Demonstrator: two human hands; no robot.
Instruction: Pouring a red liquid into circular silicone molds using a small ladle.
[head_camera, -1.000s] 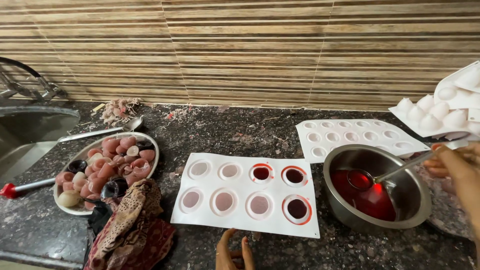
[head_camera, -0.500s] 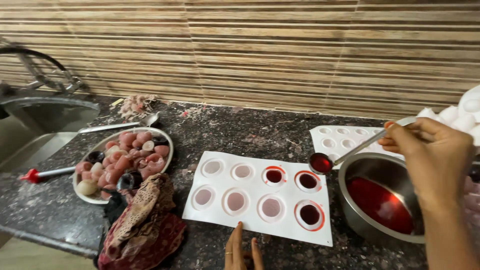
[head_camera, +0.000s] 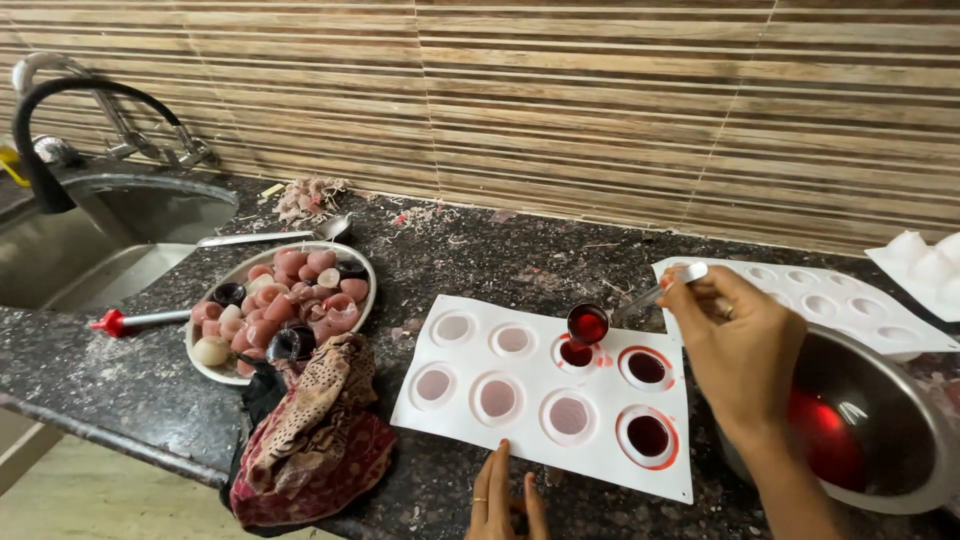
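Note:
My right hand (head_camera: 738, 345) grips the handle of a small metal ladle (head_camera: 588, 324) full of dark red liquid, held just above a cavity of the white mould tray (head_camera: 470, 365). Three cavities on the tray's right side hold red liquid; the others look pale pink. My left hand (head_camera: 505, 497) rests at the counter's front edge, fingertips touching the tray's near side. A steel bowl (head_camera: 905, 400) of red liquid stands right of the tray, partly behind my right wrist.
A steel plate (head_camera: 352, 259) of pink moulded pieces sits left, with a crumpled patterned cloth (head_camera: 310, 435) before it. A red-tipped tool (head_camera: 140, 321), a spoon (head_camera: 270, 236), a sink (head_camera: 90, 235) with black tap, and a second white mould (head_camera: 840, 300) are around.
My right hand lifted the ladle out of the steel bowl and carried it left over the mould tray. The view shifted left, showing more of the sink.

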